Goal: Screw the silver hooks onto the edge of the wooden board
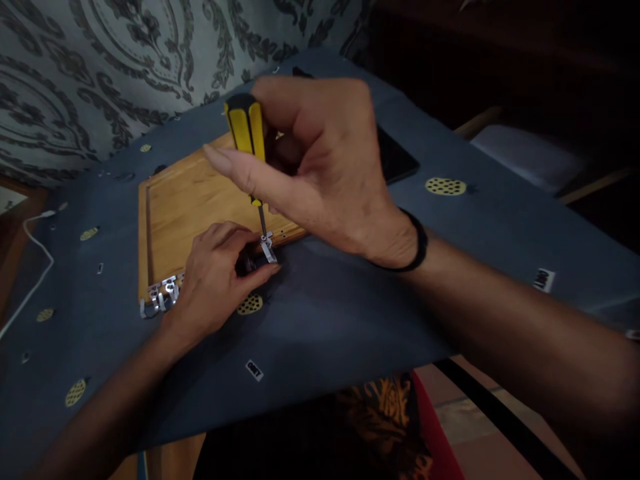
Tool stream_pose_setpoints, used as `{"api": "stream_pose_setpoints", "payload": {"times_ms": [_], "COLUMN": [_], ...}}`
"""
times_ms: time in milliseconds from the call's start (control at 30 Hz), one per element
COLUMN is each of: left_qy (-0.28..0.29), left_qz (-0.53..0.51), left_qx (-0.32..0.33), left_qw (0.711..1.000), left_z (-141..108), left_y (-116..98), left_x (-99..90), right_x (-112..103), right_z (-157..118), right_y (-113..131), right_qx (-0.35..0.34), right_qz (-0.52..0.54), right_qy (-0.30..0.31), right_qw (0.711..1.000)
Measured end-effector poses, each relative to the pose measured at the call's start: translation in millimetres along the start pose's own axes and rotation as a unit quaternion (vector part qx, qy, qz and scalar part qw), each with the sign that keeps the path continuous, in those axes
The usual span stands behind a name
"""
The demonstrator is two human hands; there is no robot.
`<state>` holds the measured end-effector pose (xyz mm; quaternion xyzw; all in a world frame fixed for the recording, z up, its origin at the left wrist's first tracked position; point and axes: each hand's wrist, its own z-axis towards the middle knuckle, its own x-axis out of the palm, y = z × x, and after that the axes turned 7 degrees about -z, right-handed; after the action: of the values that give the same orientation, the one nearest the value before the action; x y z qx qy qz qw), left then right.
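My right hand is wrapped round the yellow and black handle of a screwdriver, which points down. Its tip meets a small metal hook at the near edge of a framed wooden board. With thumb and fingers, my left hand pinches about that hook and steadies it against the board; the exact contact is partly hidden. Several more metal hooks line the same edge, left of my left hand. To the right of the screwdriver tip, small dark holes show in the edge.
The board lies on a table with a dark blue cloth printed with pineapples. Behind my right hand is a flat black object. A white cable runs along the left side, and a patterned curtain hangs behind.
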<state>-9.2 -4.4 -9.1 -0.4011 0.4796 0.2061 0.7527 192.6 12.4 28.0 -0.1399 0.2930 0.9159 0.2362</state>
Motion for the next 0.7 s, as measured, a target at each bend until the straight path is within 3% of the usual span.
{"api": "stream_pose_setpoints", "payload": {"times_ms": [100, 700], "left_qy": [0.007, 0.008], "left_qz": [-0.001, -0.001], "left_qx": [-0.004, -0.007], "left_qw": [1.000, 1.000], "left_z": [1.4, 1.9], "left_y": [-1.9, -6.4], "left_x": [-0.7, -0.2], "right_x": [1.0, 3.6], "right_z": [-1.1, -5.4], "right_y": [-1.5, -7.1], "right_qx": [0.012, 0.037], "right_qz": [0.006, 0.087], "right_qy": [0.038, 0.072], "right_qw": [0.999, 0.993]}}
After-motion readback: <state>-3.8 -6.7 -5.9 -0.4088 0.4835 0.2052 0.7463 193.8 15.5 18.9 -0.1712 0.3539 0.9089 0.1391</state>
